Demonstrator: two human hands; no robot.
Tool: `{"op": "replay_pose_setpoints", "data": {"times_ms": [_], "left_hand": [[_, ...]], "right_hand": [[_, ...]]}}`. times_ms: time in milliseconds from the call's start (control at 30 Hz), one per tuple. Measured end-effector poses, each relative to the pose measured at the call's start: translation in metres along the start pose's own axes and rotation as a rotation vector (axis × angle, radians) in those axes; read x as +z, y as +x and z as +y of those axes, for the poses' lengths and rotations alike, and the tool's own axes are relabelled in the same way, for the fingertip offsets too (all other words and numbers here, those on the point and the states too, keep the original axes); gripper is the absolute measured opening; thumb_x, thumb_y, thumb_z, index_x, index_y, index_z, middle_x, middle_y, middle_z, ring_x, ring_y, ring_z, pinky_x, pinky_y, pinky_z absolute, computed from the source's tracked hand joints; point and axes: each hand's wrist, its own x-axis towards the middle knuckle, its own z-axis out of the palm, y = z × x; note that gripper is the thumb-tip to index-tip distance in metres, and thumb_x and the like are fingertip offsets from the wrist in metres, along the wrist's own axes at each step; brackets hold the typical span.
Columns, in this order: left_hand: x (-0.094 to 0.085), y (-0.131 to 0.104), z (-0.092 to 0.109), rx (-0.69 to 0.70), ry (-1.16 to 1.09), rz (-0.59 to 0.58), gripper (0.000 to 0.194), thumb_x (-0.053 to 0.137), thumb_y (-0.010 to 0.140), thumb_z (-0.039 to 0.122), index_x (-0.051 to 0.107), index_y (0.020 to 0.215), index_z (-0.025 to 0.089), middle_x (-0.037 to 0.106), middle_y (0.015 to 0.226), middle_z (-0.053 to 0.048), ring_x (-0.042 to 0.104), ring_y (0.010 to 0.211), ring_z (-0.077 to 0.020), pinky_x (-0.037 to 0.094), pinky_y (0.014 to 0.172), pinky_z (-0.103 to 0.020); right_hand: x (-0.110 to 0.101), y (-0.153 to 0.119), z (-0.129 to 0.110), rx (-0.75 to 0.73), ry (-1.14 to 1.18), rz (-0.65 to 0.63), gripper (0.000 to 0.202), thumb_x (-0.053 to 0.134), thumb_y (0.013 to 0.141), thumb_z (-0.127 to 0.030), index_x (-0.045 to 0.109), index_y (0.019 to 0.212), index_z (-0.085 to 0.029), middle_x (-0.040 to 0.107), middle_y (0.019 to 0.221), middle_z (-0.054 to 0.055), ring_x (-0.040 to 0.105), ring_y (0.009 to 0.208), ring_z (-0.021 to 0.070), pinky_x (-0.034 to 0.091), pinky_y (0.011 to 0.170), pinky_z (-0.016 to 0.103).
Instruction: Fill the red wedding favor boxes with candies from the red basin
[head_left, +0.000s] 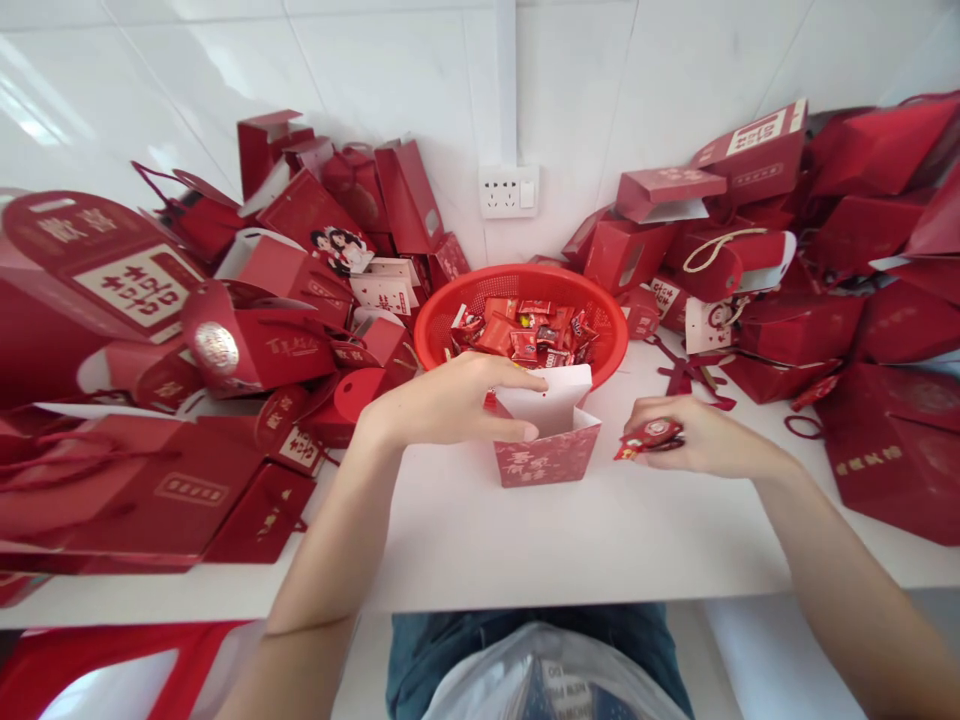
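A small red gift box (550, 458) with pale lettering stands upright on the white table, its top open and its white inside showing. My left hand (457, 400) grips its upper left side, thumb at the front and fingers over the flap. To the right of the box, my right hand (697, 437) is closed around red-wrapped candies (651, 437); how many I cannot tell. Behind the box sits a round red plastic basket (609, 345) with many wrapped candies (525, 340) in it. My left hand and the box hide part of its front rim.
Piles of red gift boxes crowd the left (187, 470) and right (817, 320) of the table (585, 555). Dark red ribbons (686, 378) lie behind my right hand. A wall socket (508, 192) is on the tiled wall behind the basket. The table's front edge is near my body.
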Motion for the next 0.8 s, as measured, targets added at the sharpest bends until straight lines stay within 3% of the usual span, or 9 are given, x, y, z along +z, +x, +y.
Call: {"op": "replay_pose_setpoints", "data": {"times_ms": [133,300,400,500,667,800], "left_hand": [[-0.002,-0.001,0.004,-0.059,0.044,-0.061,0.055,0.081,0.076,0.04,0.071,0.127,0.022,0.075,0.115,-0.005,0.072,0.09,-0.0211,0.053,0.081,-0.026],[-0.006,-0.001,0.009,-0.092,0.034,-0.112,0.061,0.081,0.075,0.041,0.068,0.131,0.023,0.074,0.121,-0.004,0.071,0.094,-0.0209,0.051,0.085,-0.026],[-0.006,-0.001,0.01,-0.084,0.04,-0.108,0.06,0.082,0.074,0.039,0.068,0.131,0.025,0.074,0.121,-0.004,0.07,0.097,-0.022,0.05,0.087,-0.027],[-0.006,-0.001,0.009,-0.088,0.031,-0.107,0.057,0.081,0.075,0.036,0.069,0.13,0.026,0.075,0.118,-0.003,0.07,0.096,-0.0215,0.05,0.086,-0.027],[-0.005,-0.001,0.008,-0.113,0.008,-0.091,0.06,0.083,0.073,0.04,0.069,0.129,0.023,0.072,0.126,-0.004,0.068,0.105,-0.0234,0.051,0.09,-0.028],[-0.005,-0.002,0.008,-0.078,-0.031,-0.097,0.051,0.081,0.075,0.034,0.072,0.123,0.023,0.076,0.109,-0.001,0.069,0.087,-0.0187,0.051,0.078,-0.025]], "right_hand": [[-0.022,0.008,-0.043,-0.17,0.095,0.327,0.017,0.082,0.073,-0.035,0.076,0.085,-0.024,0.074,0.088,0.005,0.068,0.079,0.0225,0.055,0.073,0.035],[-0.019,0.036,-0.08,-0.243,-0.032,0.276,0.018,0.079,0.074,-0.029,0.075,0.09,-0.022,0.075,0.091,0.003,0.07,0.084,0.0228,0.054,0.076,0.034],[-0.012,0.05,-0.082,-0.201,0.015,0.263,0.025,0.082,0.073,-0.032,0.073,0.092,-0.019,0.075,0.086,0.002,0.07,0.08,0.0222,0.054,0.072,0.033],[-0.005,0.061,-0.076,-0.154,0.244,0.282,0.038,0.087,0.069,-0.04,0.072,0.096,-0.018,0.076,0.09,0.004,0.07,0.079,0.022,0.055,0.068,0.032],[0.009,0.078,-0.067,-0.149,0.482,0.379,0.034,0.081,0.076,-0.048,0.072,0.089,-0.018,0.075,0.084,0.004,0.069,0.076,0.02,0.056,0.068,0.032],[0.019,0.083,-0.073,-0.211,0.48,0.351,0.036,0.087,0.07,-0.044,0.072,0.091,-0.019,0.076,0.092,0.004,0.071,0.085,0.0221,0.057,0.075,0.033]]}}
